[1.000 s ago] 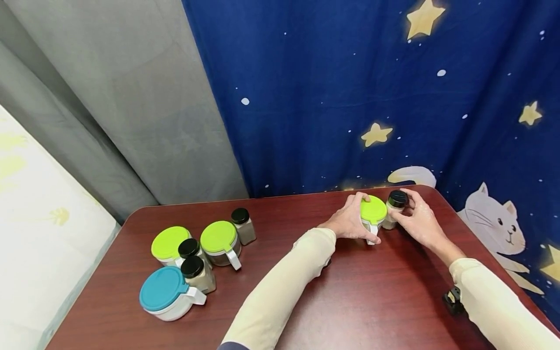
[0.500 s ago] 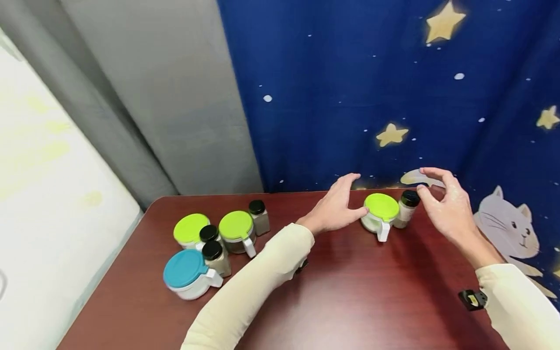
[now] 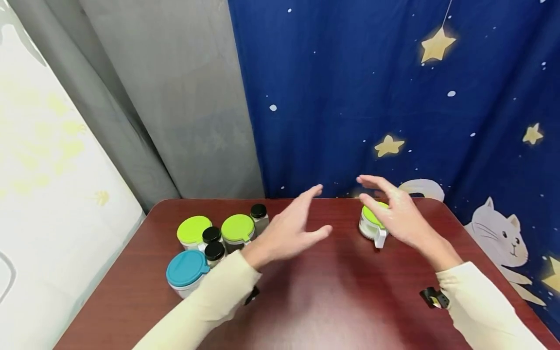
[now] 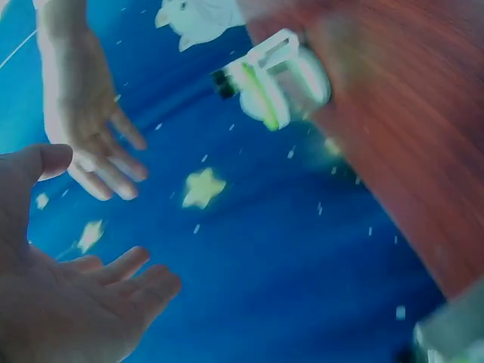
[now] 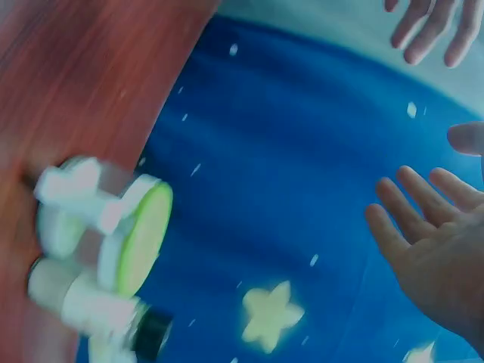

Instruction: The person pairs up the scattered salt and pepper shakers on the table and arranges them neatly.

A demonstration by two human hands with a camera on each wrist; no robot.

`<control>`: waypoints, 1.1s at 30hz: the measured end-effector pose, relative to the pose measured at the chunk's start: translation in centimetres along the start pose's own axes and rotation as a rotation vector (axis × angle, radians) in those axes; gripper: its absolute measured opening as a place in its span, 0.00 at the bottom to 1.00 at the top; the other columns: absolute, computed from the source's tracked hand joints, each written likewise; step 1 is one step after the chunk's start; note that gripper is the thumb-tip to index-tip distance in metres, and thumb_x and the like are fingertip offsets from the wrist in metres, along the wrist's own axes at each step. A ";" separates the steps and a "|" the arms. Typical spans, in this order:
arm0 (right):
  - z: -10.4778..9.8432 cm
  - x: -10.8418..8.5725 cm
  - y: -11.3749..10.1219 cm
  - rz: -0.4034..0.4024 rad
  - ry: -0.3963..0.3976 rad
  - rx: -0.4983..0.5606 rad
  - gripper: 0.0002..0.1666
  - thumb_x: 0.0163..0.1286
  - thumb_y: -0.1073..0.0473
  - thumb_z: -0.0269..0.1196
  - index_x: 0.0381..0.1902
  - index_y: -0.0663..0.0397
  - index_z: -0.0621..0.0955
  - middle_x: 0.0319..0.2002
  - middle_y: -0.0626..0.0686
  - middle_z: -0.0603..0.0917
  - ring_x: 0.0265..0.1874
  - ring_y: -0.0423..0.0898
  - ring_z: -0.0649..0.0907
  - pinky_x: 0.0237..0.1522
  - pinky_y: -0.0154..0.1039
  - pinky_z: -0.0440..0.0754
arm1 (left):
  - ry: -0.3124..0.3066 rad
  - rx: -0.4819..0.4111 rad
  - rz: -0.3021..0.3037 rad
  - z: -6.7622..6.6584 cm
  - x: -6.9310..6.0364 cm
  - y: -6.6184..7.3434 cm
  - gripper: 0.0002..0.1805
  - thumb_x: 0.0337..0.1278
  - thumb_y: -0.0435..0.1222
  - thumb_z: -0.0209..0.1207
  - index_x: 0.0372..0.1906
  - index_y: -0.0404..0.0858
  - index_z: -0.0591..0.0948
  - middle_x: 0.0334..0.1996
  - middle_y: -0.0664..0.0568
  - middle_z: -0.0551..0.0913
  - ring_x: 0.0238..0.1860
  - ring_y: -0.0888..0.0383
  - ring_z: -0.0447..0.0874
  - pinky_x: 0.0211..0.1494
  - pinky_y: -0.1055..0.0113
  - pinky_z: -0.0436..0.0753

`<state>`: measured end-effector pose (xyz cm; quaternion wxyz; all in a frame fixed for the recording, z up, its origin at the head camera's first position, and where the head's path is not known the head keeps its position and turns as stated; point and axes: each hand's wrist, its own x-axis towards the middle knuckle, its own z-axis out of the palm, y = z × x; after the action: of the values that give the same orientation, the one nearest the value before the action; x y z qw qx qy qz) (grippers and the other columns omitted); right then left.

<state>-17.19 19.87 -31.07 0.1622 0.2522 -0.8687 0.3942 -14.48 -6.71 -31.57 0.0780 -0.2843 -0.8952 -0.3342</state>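
My left hand (image 3: 284,231) is in the air over the middle of the table, its fingers extended and holding nothing. My right hand (image 3: 400,216) hovers in front of a green-lidded seasoning jar (image 3: 369,228) with a white handle, partly covering its lid. Beside that jar stands a black-capped spice bottle (image 5: 94,306), seen in the right wrist view but hidden by the hand in the head view. Nearest to the left hand are another green-lidded jar (image 3: 237,226) and a spice bottle (image 3: 260,219) at the back, partly covered by the hand.
On the table's left are a further green-lidded jar (image 3: 194,231), a blue-lidded jar (image 3: 187,270) and two black-capped bottles, one in front (image 3: 215,252) and one behind (image 3: 212,235). The table (image 3: 341,291) ends at a back edge before a blue curtain (image 3: 323,121).
Both hands have let go of the green-lidded jar and spice bottle on the right. They have moved left, the left hand toward the left group. The head view has shifted.
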 end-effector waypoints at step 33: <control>26.6 1.7 -9.4 -0.588 -0.226 -0.371 0.24 0.69 0.49 0.67 0.62 0.37 0.81 0.57 0.48 0.79 0.56 0.46 0.76 0.59 0.54 0.65 | 0.416 0.296 -0.608 -3.2 -20.9 -13.3 0.54 0.33 0.68 0.76 0.70 0.53 0.72 0.65 0.40 0.60 0.57 0.40 0.67 0.40 0.39 0.80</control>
<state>-15.49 -6.38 -41.51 0.2146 0.4996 -0.8281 0.1362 -4.86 -26.50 -43.37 0.1952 0.0817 -0.9422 -0.2596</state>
